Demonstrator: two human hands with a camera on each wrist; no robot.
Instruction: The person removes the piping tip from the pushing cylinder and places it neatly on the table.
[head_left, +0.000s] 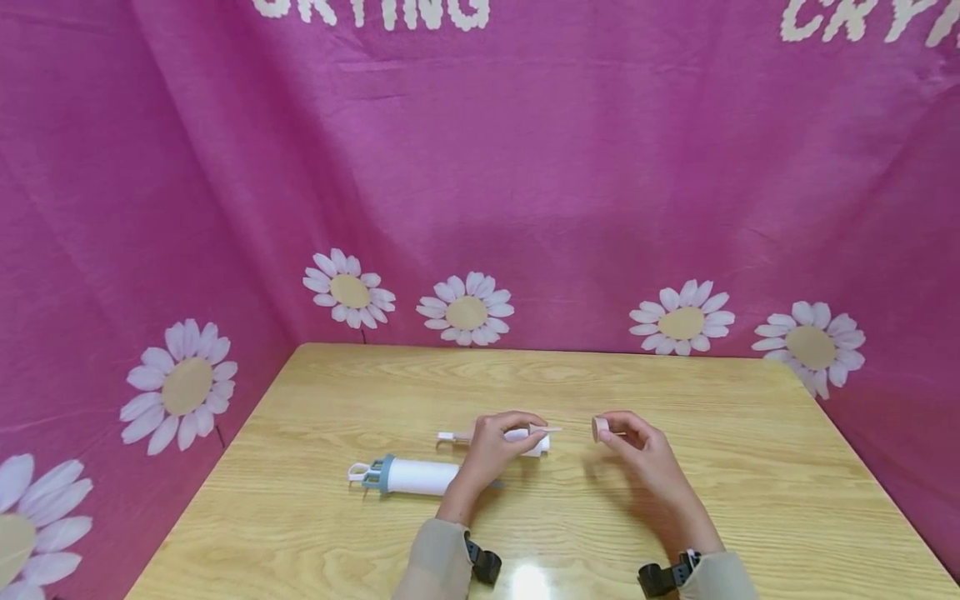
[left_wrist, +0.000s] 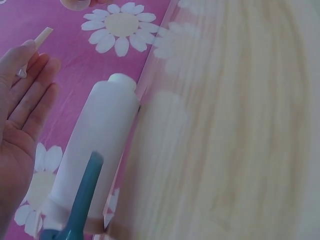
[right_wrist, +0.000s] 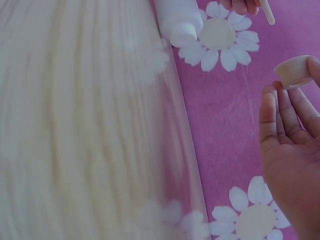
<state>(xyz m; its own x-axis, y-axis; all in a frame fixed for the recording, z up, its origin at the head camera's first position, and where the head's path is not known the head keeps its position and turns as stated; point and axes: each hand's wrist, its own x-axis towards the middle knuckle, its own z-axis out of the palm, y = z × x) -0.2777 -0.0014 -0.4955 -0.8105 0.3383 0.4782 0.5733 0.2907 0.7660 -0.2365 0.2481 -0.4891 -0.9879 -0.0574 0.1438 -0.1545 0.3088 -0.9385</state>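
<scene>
My left hand pinches a slim, pale tapered piece, like a small nozzle, between thumb and fingertips; it also shows in the left wrist view. The right hand holds a short, round beige cap-like piece by its rim, with a gap between the two pieces. Behind the left hand lies a white cylinder with a narrow rod out its left side, partly covered by that hand. Nearer me lies a white tube with blue-grey end fittings and a white ring handle, its right part hidden by the left wrist.
A wooden table carries everything. A pink cloth with printed daisies hangs along its back and sides. Black wrist cameras sit on both wrists.
</scene>
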